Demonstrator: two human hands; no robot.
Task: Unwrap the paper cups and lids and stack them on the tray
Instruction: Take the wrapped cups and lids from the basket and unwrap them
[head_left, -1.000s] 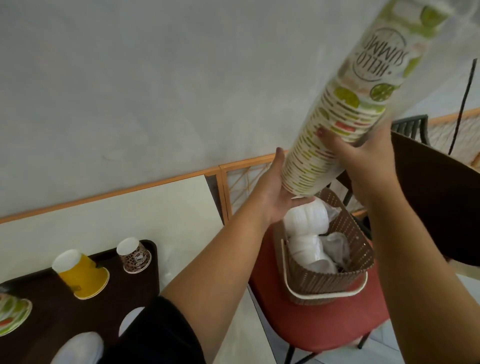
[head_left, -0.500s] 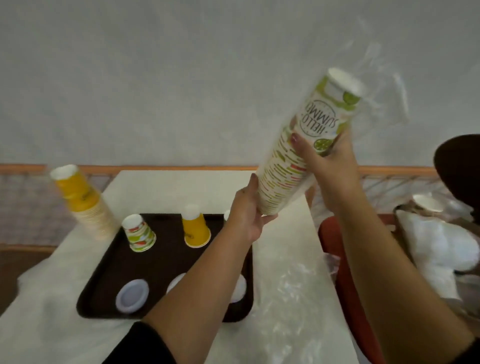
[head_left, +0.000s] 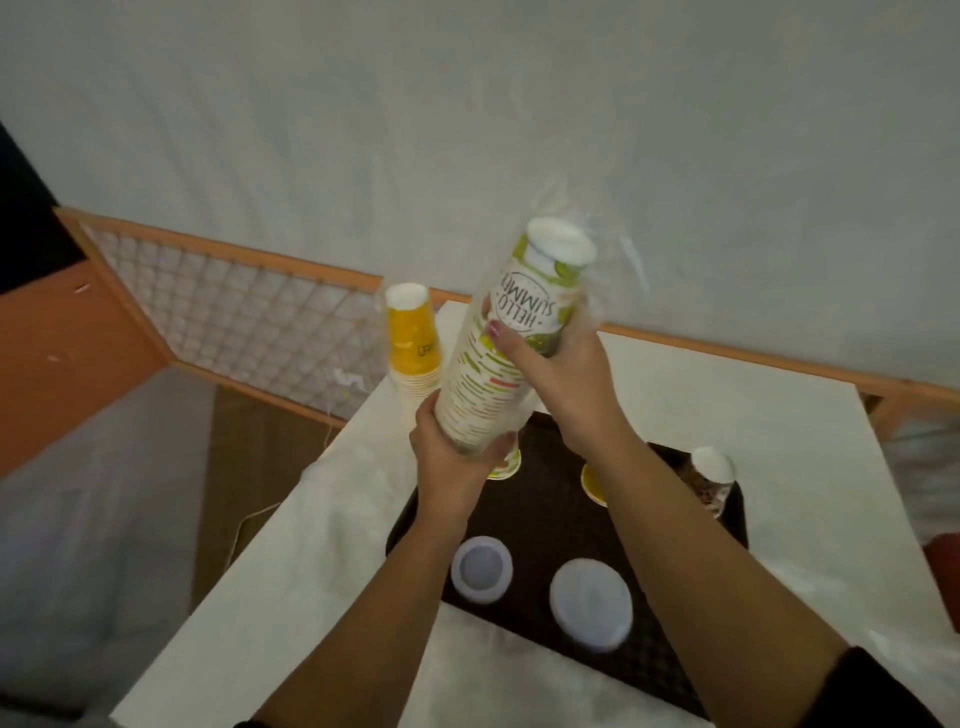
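Printed paper cups (head_left: 498, 364) sit in glossy clear plastic wrap (head_left: 618, 270); the dark tray (head_left: 670, 623) looks finely textured, the white table (head_left: 727, 395) matt.

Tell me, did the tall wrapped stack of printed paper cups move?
Yes. The tall plastic-wrapped stack of printed paper cups came over from above the red chair to above the dark brown tray, held in both hands.

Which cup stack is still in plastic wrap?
The printed "Hello Summer" stack, held in both hands above the tray. The yellow stack stands bare on the table's far corner.
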